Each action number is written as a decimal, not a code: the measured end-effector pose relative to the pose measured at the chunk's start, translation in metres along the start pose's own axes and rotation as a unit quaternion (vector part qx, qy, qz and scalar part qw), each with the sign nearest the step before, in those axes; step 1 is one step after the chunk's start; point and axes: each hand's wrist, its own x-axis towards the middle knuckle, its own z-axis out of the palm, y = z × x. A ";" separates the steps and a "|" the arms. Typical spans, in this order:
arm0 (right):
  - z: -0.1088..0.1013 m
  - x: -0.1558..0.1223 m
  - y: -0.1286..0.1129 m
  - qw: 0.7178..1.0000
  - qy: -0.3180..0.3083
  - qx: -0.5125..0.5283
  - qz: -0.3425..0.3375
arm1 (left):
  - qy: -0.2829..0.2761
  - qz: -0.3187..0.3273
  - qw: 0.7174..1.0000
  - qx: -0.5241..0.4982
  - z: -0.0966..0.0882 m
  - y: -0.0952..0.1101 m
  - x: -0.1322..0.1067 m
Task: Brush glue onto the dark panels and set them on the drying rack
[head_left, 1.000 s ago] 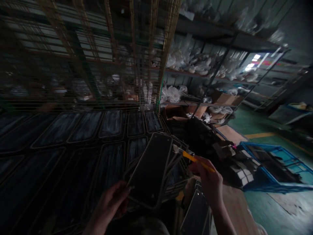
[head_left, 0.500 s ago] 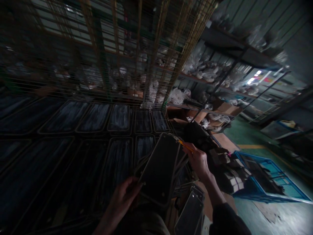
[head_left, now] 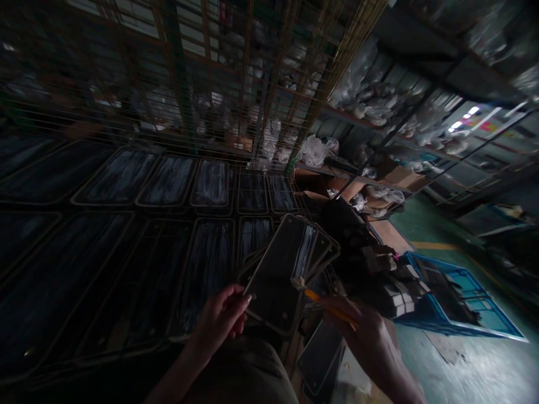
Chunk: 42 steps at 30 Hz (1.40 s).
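My left hand (head_left: 221, 318) pinches the lower left edge of a dark flat rounded panel (head_left: 275, 272), tilted up in front of me. My right hand (head_left: 364, 334) is closed on a thin brush with a yellow handle (head_left: 326, 304); its pale tip touches the panel's right edge. Behind the panel, a few more dark panels (head_left: 320, 249) fan out. Rows of similar dark panels with streaky faces (head_left: 210, 182) lie flat on a rack surface ahead and to the left.
A wire-mesh rack (head_left: 236, 73) rises behind the laid-out panels. Shelves with white plastic bags (head_left: 315, 148) and cardboard boxes (head_left: 400, 177) stand right. A blue crate (head_left: 455, 297) with dark parts sits on the green floor. More panels (head_left: 318, 356) lean below my right hand.
My right hand has dropped from the panel's upper right corner to its lower right side, with the brush tip now at mid-edge. The panel has lowered slightly. The view has tilted.
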 end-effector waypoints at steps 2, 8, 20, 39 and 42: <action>-0.003 -0.015 -0.006 0.999 -0.029 0.016 0.012 | -0.006 0.006 1.000 -0.004 0.000 0.000 -0.001; -0.010 -0.007 -0.005 0.984 -0.075 0.157 0.042 | -0.010 0.011 1.000 0.001 -0.001 0.000 -0.002; -0.003 0.124 0.047 0.965 0.211 0.157 0.011 | -0.005 0.004 1.000 -0.010 -0.004 0.000 -0.001; 0.011 0.169 0.034 0.979 0.170 0.100 -0.042 | -0.013 0.011 0.999 -0.027 -0.006 -0.005 0.001; 0.025 0.164 0.039 0.985 0.147 0.076 -0.042 | -0.007 0.014 0.999 -0.036 -0.007 -0.004 -0.002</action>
